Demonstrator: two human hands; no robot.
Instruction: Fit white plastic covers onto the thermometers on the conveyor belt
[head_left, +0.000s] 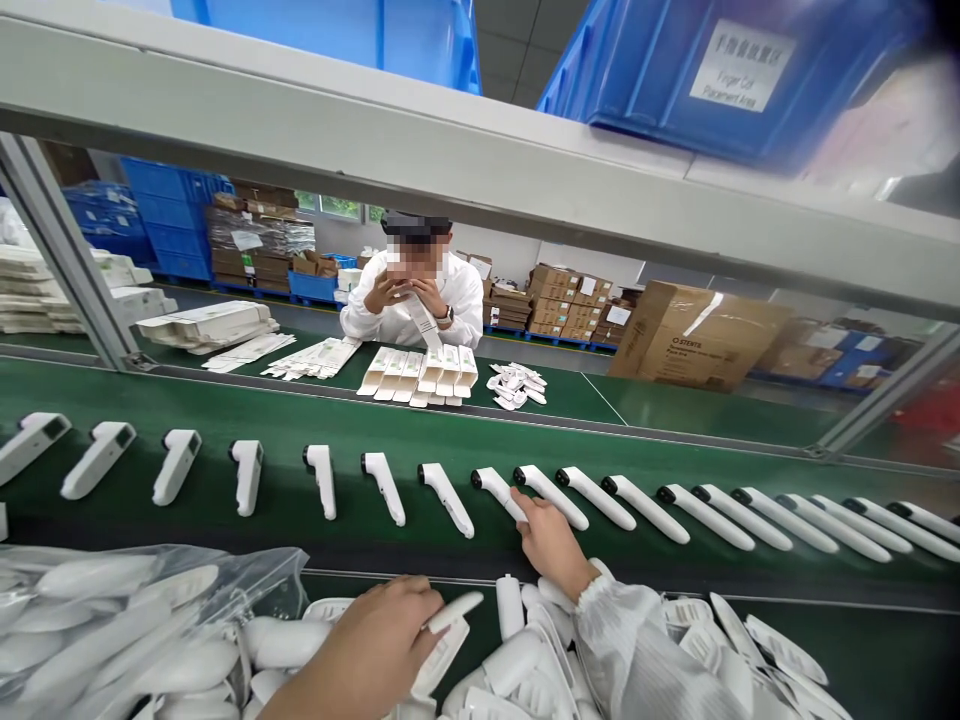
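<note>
Nearest the camera, the left hand is curled loosely over a white thermometer shell at the top of the heap of white parts on the bench, fingers closed around it rather than spread, so that one looks gripped and ready; just left of it a clear plastic bag bulges with more of the same white shells, packed loose and lying every which way. A reach further out, the right hand, in a white sleeve, stretches to the green conveyor belt with fingertips touching a white thermometer in the row, fingers only partly open, pinching or nudging it, and whether it truly grips I cannot tell. My read: this is the laying-out step, one unit being set into line; the next move likely calls for matching its angle and gap to the neighbours. Beyond the belt, on the far bench, stand open white cartons with a small pile of white pieces beside them, where a co-worker sits with hands raised. Overhead, blue bins sit on the shelf; contents hidden
</note>
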